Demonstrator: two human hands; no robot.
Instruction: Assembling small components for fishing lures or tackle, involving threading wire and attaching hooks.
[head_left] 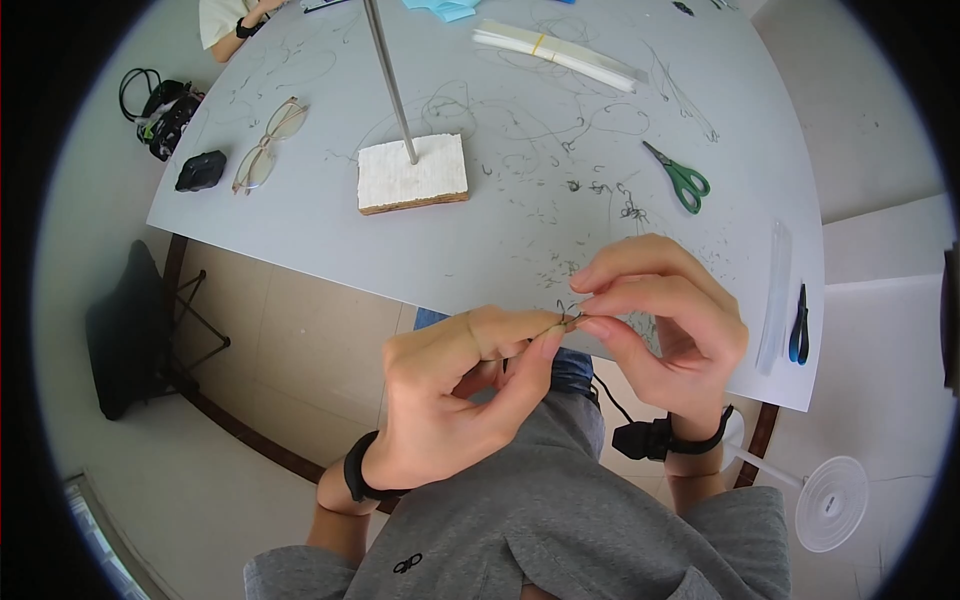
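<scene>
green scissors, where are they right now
In the head view the green scissors lie on the grey table, toward the person's right, above the right hand and right of the white block with the metal rod.

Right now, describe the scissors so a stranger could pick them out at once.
Start at the white foam block holding the metal rod on the grey table. Look right, across the scattered wire scraps, to the scissors. Green handles set them apart from the blue-handled pliers at the table's right edge.
</scene>
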